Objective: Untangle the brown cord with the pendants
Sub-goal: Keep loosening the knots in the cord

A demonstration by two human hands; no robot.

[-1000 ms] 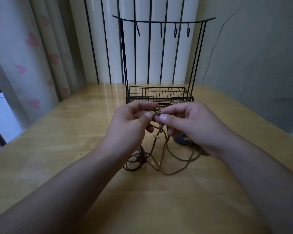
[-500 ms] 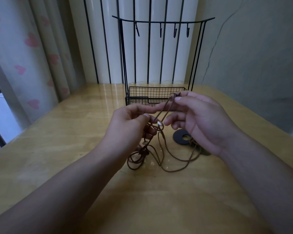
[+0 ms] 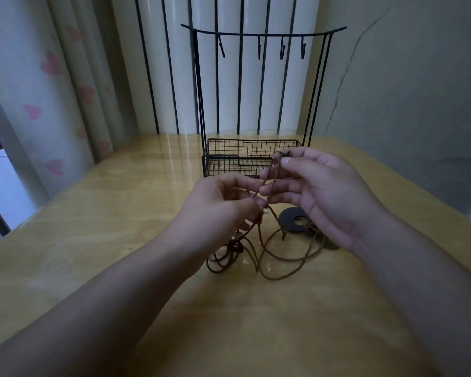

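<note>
Thin brown cord (image 3: 267, 183): limp, light, snags easily; your right hand (image 3: 318, 191) pinches its raised loop, left hand (image 3: 223, 208) pinches lower strands — work the knot mid-tabletop

bare forearms, no sleeves

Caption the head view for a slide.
Both hands, left hand and right hand, pinch the brown cord above the wooden table.
</note>
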